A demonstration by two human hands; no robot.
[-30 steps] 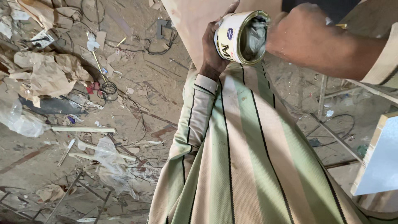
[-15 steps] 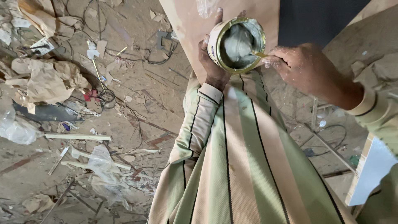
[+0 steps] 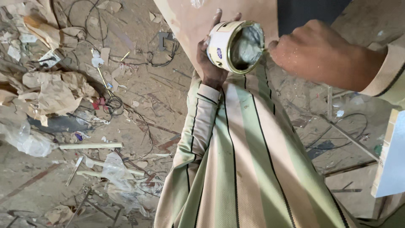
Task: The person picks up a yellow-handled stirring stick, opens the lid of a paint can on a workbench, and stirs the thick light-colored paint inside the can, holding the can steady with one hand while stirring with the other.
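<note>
Two hands: left hand (image 3: 211, 63) grips tin (image 3: 234, 46); right hand (image 3: 320, 52) clenched at rim.

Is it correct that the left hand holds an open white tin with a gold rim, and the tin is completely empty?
Not quite. In the head view the left hand does hold the open white tin with the gold rim, but it is not empty: a grey paste coats its inside. The right hand is at its rim.

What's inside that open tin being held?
The tin shows a grey paste smeared over its inner wall. Its bottom is in shadow, and whatever the right hand holds at the rim is hidden by the fingers.
</note>
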